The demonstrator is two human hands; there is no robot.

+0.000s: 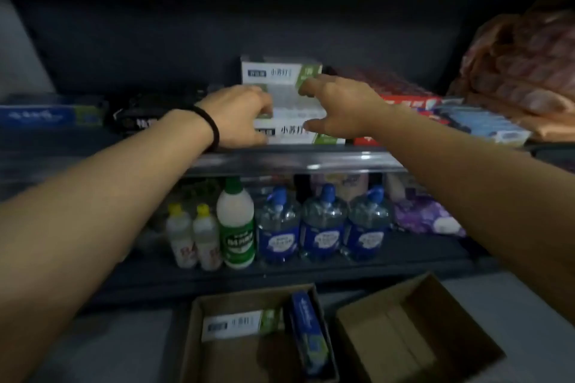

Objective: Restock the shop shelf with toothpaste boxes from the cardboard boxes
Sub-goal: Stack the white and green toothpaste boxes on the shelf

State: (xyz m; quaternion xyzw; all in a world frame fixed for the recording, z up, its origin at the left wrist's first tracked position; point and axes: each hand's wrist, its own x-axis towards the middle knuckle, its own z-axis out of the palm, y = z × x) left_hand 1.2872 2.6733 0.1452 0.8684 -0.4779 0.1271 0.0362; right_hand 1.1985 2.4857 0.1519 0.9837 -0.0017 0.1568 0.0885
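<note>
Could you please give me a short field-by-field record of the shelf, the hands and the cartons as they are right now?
shelf stack: white-and-green toothpaste boxes piled on the upper shelf
left hand: on the stack's left end
right hand: on its right end, fingers spread
left carton: holds one white-and-green box and one blue box
right carton: no product visible inside
lower shelf: bottles

We see both hands on the stacked white toothpaste boxes (292, 102) on the shelf (298, 162): left hand (239, 116) gripping, right hand (339, 109) spread.
</note>
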